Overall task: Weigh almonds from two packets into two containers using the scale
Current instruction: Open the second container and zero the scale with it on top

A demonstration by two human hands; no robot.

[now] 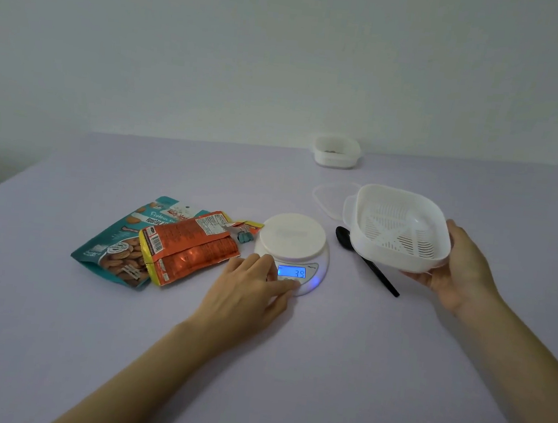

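A round white scale (pixel 291 236) stands mid-table, its blue display lit with digits and its platform bare. My left hand (pixel 252 286) rests at the scale's front, a fingertip on a button below the display. My right hand (pixel 461 268) holds a white square container with a slotted strainer insert (pixel 399 229) in the air, tilted toward me, to the right of the scale. An orange almond packet (pixel 186 248) lies on a teal almond packet (pixel 119 246) left of the scale. A second white container (pixel 336 151) with something dark inside sits at the far edge.
A black spoon (pixel 365 260) lies between the scale and the held container. A clear lid (pixel 329 196) lies flat behind the scale. A small teal clip (pixel 244 237) sits by the orange packet's top. The lilac table (pixel 322 371) meets a white wall.
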